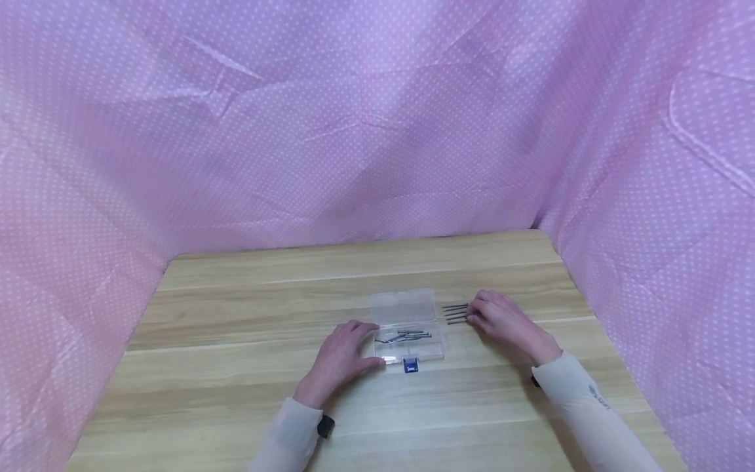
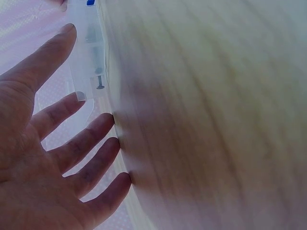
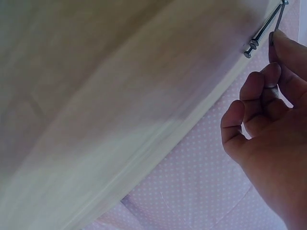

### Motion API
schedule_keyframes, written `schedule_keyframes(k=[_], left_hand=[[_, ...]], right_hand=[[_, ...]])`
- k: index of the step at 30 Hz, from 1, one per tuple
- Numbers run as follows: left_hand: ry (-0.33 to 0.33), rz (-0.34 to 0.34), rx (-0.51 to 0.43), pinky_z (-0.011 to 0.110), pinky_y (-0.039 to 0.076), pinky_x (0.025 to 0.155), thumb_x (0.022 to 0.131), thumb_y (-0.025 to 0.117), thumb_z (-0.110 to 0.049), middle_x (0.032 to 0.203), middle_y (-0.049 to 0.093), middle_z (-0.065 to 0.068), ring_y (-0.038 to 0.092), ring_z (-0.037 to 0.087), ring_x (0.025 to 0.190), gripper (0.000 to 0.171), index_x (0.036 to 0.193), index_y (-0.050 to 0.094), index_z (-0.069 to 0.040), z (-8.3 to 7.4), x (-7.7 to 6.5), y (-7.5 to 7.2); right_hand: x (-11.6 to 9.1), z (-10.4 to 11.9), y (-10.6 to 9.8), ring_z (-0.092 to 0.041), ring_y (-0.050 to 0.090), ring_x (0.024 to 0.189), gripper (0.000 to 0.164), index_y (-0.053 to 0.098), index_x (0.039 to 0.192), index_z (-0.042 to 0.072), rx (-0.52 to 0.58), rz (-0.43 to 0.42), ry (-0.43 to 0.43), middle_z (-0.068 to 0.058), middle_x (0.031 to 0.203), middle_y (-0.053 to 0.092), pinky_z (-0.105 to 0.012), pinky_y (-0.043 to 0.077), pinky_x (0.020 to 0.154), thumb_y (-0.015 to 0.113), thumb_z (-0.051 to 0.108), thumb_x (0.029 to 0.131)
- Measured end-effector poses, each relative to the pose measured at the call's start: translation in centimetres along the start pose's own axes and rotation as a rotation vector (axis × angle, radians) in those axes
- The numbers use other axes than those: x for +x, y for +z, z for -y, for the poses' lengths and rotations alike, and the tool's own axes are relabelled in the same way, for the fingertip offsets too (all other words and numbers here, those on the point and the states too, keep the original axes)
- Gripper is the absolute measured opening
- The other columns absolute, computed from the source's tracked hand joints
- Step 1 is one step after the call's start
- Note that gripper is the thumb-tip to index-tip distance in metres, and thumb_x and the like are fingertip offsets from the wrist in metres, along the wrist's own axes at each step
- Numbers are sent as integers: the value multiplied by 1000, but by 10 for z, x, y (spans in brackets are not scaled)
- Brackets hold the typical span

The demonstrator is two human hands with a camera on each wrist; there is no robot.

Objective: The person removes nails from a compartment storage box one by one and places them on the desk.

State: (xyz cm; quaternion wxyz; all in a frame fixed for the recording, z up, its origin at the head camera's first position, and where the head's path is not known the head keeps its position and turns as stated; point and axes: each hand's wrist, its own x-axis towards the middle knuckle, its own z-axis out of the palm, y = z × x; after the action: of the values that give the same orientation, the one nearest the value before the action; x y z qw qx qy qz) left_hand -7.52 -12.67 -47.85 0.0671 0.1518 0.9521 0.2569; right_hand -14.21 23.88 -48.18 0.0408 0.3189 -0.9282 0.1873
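A clear plastic box with its lid folded back lies on the wooden table. Several metal nails lie inside it. My left hand touches the box's left end, thumb at the front corner and index finger near the hinge. In the left wrist view, the other fingertips of that hand rest on the table, spread. Right of the box, several loose nails lie side by side. Over their right ends, my right hand pinches one nail between thumb and index finger.
A blue latch sticks out from the box's front edge. The wooden table runs back to pink dotted cloth, which hangs behind it and on both sides.
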Motion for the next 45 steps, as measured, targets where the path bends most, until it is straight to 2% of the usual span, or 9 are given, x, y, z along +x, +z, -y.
schedule_keyframes(k=[12, 21, 24, 28, 32, 36, 40, 45], left_hand=[[-17, 8, -3, 54, 47, 103, 80, 87, -47, 134, 62, 10, 57, 33, 124, 71, 139, 64, -16, -1, -2, -1], [-7, 3, -2, 54, 47, 103, 80, 87, -47, 135, 62, 10, 57, 33, 124, 71, 139, 64, -15, -2, 0, -2], [-12, 8, -8, 54, 47, 103, 81, 87, -47, 135, 62, 10, 57, 33, 124, 70, 139, 64, -15, -2, 0, -2], [-15, 8, -6, 54, 47, 103, 81, 87, -47, 135, 62, 10, 56, 33, 124, 70, 139, 64, -15, -2, 0, -1], [-16, 8, 1, 54, 47, 102, 80, 87, -48, 134, 62, 9, 57, 33, 124, 71, 139, 64, -15, -2, -1, -1], [-16, 10, 4, 53, 47, 102, 80, 87, -48, 134, 62, 9, 57, 33, 124, 71, 139, 64, -15, -2, -1, -1], [-12, 9, 2, 54, 47, 103, 81, 86, -47, 136, 62, 10, 56, 33, 125, 71, 140, 63, -15, -2, -1, -2], [-4, 5, 0, 54, 47, 104, 81, 87, -47, 136, 61, 10, 56, 34, 125, 71, 140, 63, -15, -3, -1, -2]], right_hand=[[2, 1, 3, -20, 60, 85, 8, 72, 87, 14, -13, 16, 12, 5, 89, 60, -43, 52, 77, 79, 9, 90], [3, 5, -4, -21, 60, 86, 7, 75, 91, 11, -26, 16, 36, 3, 90, 61, -43, 54, 79, 81, 10, 88], [4, 12, -6, -19, 60, 84, 9, 75, 93, 8, -38, -18, 25, 2, 89, 61, -41, 55, 78, 82, 8, 87], [6, 23, -7, -20, 60, 82, 12, 75, 92, 6, -20, -123, -12, 0, 88, 63, -41, 56, 74, 83, 4, 84], [9, 35, -5, -22, 63, 82, 14, 75, 92, 6, 6, -222, -43, -3, 88, 66, -44, 56, 75, 84, 3, 82], [10, 44, 0, -24, 65, 82, 16, 74, 92, 6, 47, -278, -47, -3, 88, 68, -47, 56, 78, 85, 2, 80], [12, 52, 5, -24, 65, 84, 16, 74, 92, 7, 74, -285, -27, -3, 90, 68, -47, 55, 77, 84, 3, 81], [16, 62, 12, -22, 65, 86, 13, 75, 95, 8, 81, -210, -2, -2, 92, 68, -43, 55, 79, 83, 7, 85]])
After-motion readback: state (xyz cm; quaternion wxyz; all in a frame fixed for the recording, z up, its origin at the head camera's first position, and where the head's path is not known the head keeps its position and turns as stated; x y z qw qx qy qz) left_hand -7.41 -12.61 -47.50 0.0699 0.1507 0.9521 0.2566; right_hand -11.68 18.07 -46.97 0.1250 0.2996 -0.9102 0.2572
